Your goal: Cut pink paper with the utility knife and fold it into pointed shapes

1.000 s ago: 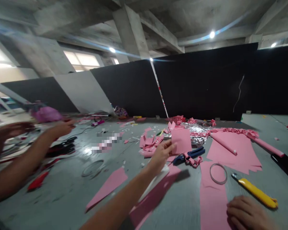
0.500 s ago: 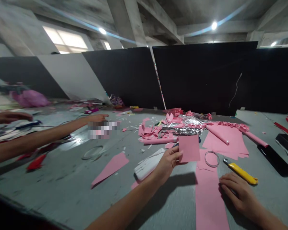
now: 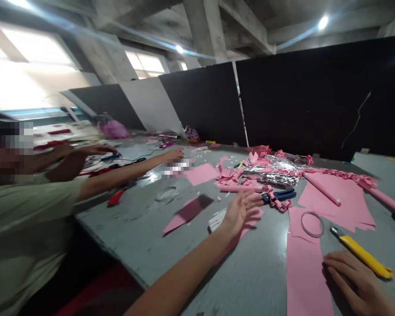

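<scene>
My left hand (image 3: 242,210) hovers open over the grey table (image 3: 256,281), fingers spread, with nothing in it. Just beyond it lie blue scissors (image 3: 281,195) tangled with a pink paper chain. A pink paper square (image 3: 200,174) lies farther left, beside a co-worker's outstretched hand (image 3: 174,156). My right hand (image 3: 358,285) rests with fingers flat on the edge of a long pink paper strip (image 3: 307,272). A yellow utility knife (image 3: 364,258) lies just above that hand, and a thin ring (image 3: 312,224) sits on the pink paper nearby.
A co-worker in a pale green shirt (image 3: 23,228) sits at the left, both arms reaching across the table. Crumpled foil (image 3: 276,176), pink rolls (image 3: 321,188), pink sheets (image 3: 345,206) and scraps fill the far side. A pink triangle (image 3: 187,212) lies near the left edge.
My left hand held a pink square before; now it is open with nothing in it, and a pink square lies by the co-worker's hand. The view has swung left, showing the co-worker's body.
</scene>
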`<state>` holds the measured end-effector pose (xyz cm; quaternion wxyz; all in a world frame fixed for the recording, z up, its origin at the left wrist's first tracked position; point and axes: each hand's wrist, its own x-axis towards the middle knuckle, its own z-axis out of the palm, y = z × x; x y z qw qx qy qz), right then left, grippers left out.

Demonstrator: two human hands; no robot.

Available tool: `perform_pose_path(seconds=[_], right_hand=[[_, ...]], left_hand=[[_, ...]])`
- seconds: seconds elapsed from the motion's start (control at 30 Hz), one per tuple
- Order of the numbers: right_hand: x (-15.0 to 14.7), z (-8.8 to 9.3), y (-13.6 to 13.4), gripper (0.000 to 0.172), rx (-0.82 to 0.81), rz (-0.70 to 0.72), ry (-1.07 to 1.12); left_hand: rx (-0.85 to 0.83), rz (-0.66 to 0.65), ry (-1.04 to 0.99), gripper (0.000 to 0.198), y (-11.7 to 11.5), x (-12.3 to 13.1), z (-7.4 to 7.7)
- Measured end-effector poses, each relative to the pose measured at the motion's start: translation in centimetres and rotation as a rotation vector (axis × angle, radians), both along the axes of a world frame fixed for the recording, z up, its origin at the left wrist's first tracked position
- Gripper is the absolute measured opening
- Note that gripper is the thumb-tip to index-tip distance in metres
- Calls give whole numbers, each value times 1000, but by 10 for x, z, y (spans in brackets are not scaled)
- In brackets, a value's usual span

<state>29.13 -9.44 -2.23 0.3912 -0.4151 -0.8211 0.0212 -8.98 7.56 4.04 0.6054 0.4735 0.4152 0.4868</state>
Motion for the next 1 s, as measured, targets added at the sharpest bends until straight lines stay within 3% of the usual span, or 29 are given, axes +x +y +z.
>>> perform_pose_path(seconds=[0.13, 0.27, 0.37, 0.8, 1.0], right_hand=[[-1, 2, -1, 26, 5, -3, -15], [-2, 6, -1, 26, 24, -3, -18], [-2, 9, 1, 26, 25, 8, -29], [2, 2, 1, 27, 19, 0, -39], [-4, 8, -2, 25, -29, -3, -52]], left_hand=[[2, -304, 177, 36, -27, 33, -25], [63, -445, 331, 31, -43, 48, -37], [123, -449, 424, 31, -46, 45, -37], [446, -251, 712, 30, -37, 29, -20], [721, -373, 819, 26, -59, 43, -18]])
